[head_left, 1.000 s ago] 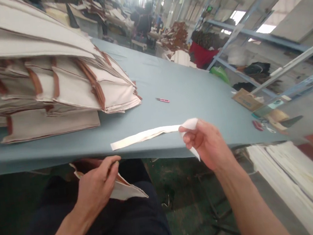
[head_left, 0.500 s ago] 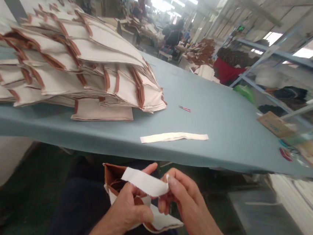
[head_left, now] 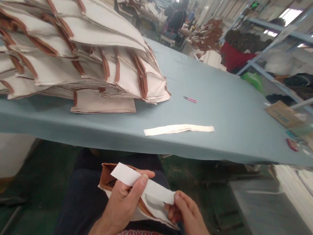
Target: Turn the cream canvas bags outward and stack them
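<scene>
Grip firm on both sides — left hand (head_left: 122,204) pressing its thumb onto a white strip (head_left: 159,191), right hand (head_left: 185,206) pinching the strip's lower end. It slants between them, flat and taut-looking, above a cream-and-brown fabric piece (head_left: 154,210) at the person's lap! Whether the left fingers clasp that fabric too, I cannot tell. Beyond, on the blue-grey worktop (head_left: 228,114), lies a second strip (head_left: 179,129) — pink-handled snips (head_left: 190,99) behind it, brown-edged pieces (head_left: 85,70) heaped to the left.

Head view (aslant), forward-down, hands (head_left: 123,205) (head_left: 188,211) near
</scene>
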Demonstrator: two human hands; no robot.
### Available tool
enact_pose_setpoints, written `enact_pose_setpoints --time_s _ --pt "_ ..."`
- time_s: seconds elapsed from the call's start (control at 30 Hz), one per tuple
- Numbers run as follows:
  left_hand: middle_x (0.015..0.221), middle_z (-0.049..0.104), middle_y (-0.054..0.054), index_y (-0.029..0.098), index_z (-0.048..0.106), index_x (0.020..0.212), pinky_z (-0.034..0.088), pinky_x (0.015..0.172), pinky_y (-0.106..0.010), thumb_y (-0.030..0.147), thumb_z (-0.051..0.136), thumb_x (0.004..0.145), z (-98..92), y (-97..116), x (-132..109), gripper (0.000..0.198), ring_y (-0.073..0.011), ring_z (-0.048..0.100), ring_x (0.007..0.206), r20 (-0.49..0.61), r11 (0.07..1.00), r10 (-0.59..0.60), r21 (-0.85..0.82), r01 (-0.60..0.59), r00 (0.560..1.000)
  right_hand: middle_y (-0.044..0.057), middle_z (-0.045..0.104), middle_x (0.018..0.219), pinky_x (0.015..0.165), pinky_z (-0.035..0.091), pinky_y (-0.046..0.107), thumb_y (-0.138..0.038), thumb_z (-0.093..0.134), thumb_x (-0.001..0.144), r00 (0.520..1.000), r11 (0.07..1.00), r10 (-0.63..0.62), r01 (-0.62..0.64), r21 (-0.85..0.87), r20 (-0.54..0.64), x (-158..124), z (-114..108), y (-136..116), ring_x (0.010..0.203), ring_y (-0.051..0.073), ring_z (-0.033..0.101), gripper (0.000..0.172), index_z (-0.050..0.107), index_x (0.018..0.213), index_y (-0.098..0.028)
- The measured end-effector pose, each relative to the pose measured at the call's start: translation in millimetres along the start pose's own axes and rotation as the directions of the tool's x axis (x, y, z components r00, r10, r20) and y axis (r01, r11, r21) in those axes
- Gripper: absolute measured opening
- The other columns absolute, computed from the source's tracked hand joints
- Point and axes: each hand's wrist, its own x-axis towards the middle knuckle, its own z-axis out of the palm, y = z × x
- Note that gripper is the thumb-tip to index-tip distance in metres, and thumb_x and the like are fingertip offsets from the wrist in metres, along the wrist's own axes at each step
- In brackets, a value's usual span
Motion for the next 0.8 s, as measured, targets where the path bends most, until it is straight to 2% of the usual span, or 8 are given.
enact_pose_setpoints --time_s 0.1,0.13,0.2,0.3,0.4,0.53,0.63,0.8 --pt "0.106 0.090 -0.010 0.026 0.096 0.117 0.068 0.091 -0.036 0.061 0.071 0.108 -2.0 -3.8 -7.9 0.045 -0.0291 0.081 0.096 0.048 0.987 0.064 0.145 -0.071 0.997 0.009 0.087 0.094 0.077 0.060 0.032 -0.074 0.074 0.105 0.954 0.886 -0.299 0.269 -0.378 -0.020 8.7 -12.5 -17.0 0.086 0.027 0.080 0.051 0.085 0.106 -0.024" --pt "0.107 0.090 -0.010 0.027 0.096 0.118 0.068 0.093 -0.037 0.061 0.069 0.109 -2.0 -4.2 -9.7 0.045 -0.0298 0.082 0.098 0.074 0.978 0.083 0.188 -0.096 0.994 0.011 0.089 0.104 0.084 0.061 0.035 -0.068 0.074 0.106 0.911 0.828 -0.411 0.356 -0.433 -0.039 11.2 -12.8 -28.6 0.097 0.030 0.082 0.045 0.085 0.112 -0.024" --pt "0.108 0.091 -0.009 0.027 0.095 0.119 0.067 0.094 -0.036 0.058 0.066 0.111 -1.2 -2.0 -12.1 0.043 -0.0302 0.082 0.100 0.137 0.962 0.099 0.240 -0.130 0.986 0.011 0.089 0.114 0.092 0.061 0.035 -0.055 0.068 0.112 0.850 0.755 -0.522 0.496 -0.430 0.064 14.4 -4.6 -56.7 0.106 0.029 0.082 0.035 0.085 0.119 -0.024" --pt "0.106 0.090 -0.008 0.025 0.092 0.117 0.067 0.091 -0.033 0.047 0.063 0.112 0.7 7.1 -13.5 0.037 -0.0286 0.081 0.099 0.272 0.954 0.101 0.245 -0.171 0.957 0.008 0.087 0.118 0.094 0.060 0.033 -0.041 0.067 0.111 0.759 0.717 -0.534 0.640 -0.276 0.372 15.0 25.8 -97.5 0.109 0.025 0.081 0.025 0.084 0.118 -0.025" --pt "0.092 0.087 -0.007 0.022 0.088 0.110 0.067 0.093 -0.034 0.030 0.061 0.104 1.5 17.4 -14.7 0.029 -0.0295 0.081 0.099 0.374 0.959 0.112 0.204 -0.199 0.921 0.004 0.084 0.102 0.086 0.056 0.030 -0.025 0.074 0.101 0.708 0.742 -0.428 0.630 -0.228 0.562 13.3 59.4 -119.4 0.098 0.022 0.078 0.008 0.081 0.101 -0.023" --pt "0.082 0.082 -0.006 0.021 0.083 0.092 0.067 0.086 -0.033 0.025 0.061 0.093 0.5 27.5 -16.5 0.023 -0.0290 0.079 0.091 0.336 0.967 0.074 0.206 -0.150 0.939 0.005 0.079 0.094 0.079 0.053 0.031 -0.025 0.074 0.100 0.727 0.760 -0.431 0.612 -0.221 0.534 11.2 80.8 -119.0 0.089 0.022 0.075 0.009 0.077 0.092 -0.021" --pt "0.083 0.081 -0.006 0.021 0.079 0.084 0.065 0.080 -0.032 0.022 0.060 0.090 1.8 31.6 -16.2 0.020 -0.0264 0.077 0.084 0.307 0.972 0.068 0.194 -0.133 0.949 0.007 0.082 0.099 0.081 0.054 0.032 -0.028 0.070 0.104 0.755 0.795 -0.413 0.572 -0.203 0.509 10.3 81.6 -113.4 0.091 0.022 0.076 0.013 0.079 0.097 -0.021" --pt "0.084 0.080 -0.005 0.020 0.080 0.081 0.064 0.086 -0.034 0.021 0.058 0.091 6.5 33.3 -14.6 0.024 -0.0264 0.076 0.091 0.307 0.984 0.073 0.133 -0.119 0.949 0.003 0.077 0.088 0.075 0.051 0.029 -0.032 0.074 0.098 0.809 0.878 -0.321 0.448 -0.165 0.492 9.5 79.0 -110.7 0.082 0.020 0.070 0.012 0.075 0.092 -0.022"
